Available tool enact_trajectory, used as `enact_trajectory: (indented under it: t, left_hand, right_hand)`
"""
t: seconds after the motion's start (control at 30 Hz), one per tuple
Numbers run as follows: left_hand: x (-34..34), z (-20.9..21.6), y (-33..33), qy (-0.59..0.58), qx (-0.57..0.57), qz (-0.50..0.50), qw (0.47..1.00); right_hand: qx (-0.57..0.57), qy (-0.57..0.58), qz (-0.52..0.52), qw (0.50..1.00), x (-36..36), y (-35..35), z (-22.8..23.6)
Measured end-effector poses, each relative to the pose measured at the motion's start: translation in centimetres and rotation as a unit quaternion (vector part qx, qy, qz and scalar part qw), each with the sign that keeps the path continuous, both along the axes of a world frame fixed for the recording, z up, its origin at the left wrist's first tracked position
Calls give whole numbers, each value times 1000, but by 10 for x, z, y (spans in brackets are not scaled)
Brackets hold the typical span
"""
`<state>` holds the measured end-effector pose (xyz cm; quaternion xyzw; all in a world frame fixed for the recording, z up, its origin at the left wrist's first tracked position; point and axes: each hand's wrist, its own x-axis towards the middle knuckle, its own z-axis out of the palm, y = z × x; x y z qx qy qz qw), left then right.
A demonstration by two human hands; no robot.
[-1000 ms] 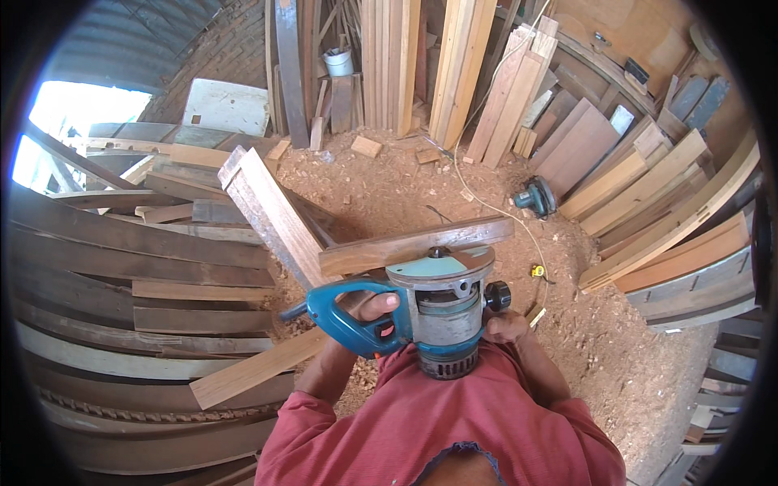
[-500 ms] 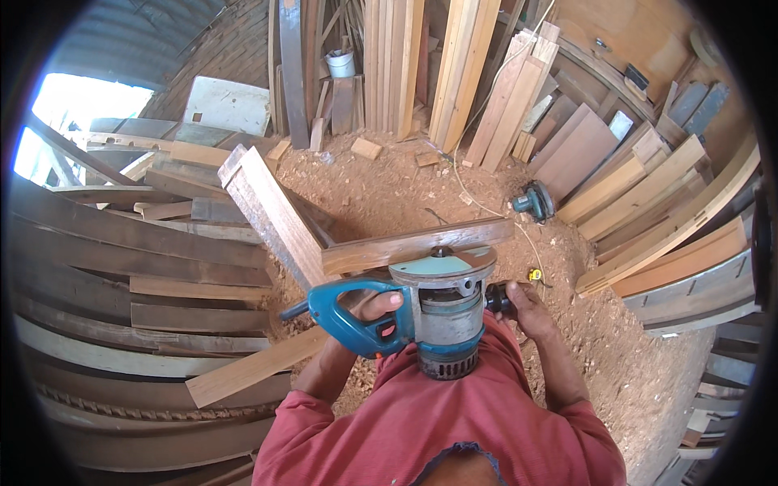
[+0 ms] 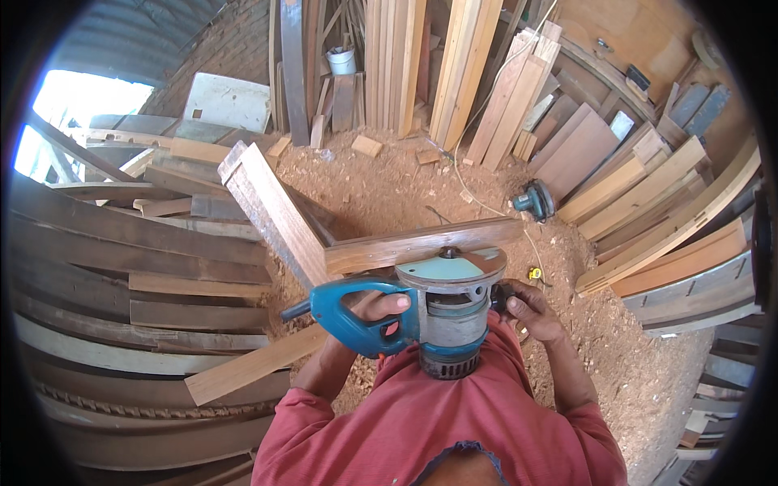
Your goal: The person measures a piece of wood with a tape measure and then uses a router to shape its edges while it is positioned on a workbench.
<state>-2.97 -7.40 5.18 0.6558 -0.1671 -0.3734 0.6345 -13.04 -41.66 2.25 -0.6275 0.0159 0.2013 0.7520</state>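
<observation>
PLACE: woodworking workshop | upright planks (image 3: 392, 69) | sawdust-covered floor (image 3: 385, 188) | blue-and-grey router (image 3: 452, 318)

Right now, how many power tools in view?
2: router in left hand and right hand; teal power tool on sawdust-covered floor. More may be hidden.

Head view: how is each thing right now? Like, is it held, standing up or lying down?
router: held base-up; can't tell if it's running
left hand: closed round the router's handle
right hand: fingers on the black knob
white bucket: upright
blue-green tool: on the floor, not held
yellow tape measure: lying on the floor
tall planks: standing up
</observation>
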Motion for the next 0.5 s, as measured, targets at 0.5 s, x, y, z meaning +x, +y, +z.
enact_trajectory:
  t: [0.5]
  left_hand:
    - [-1, -6, -3, -11, 20, -12, 1000]
  right_hand:
    - [-457, -207, 73, 862, 16, 19, 18]
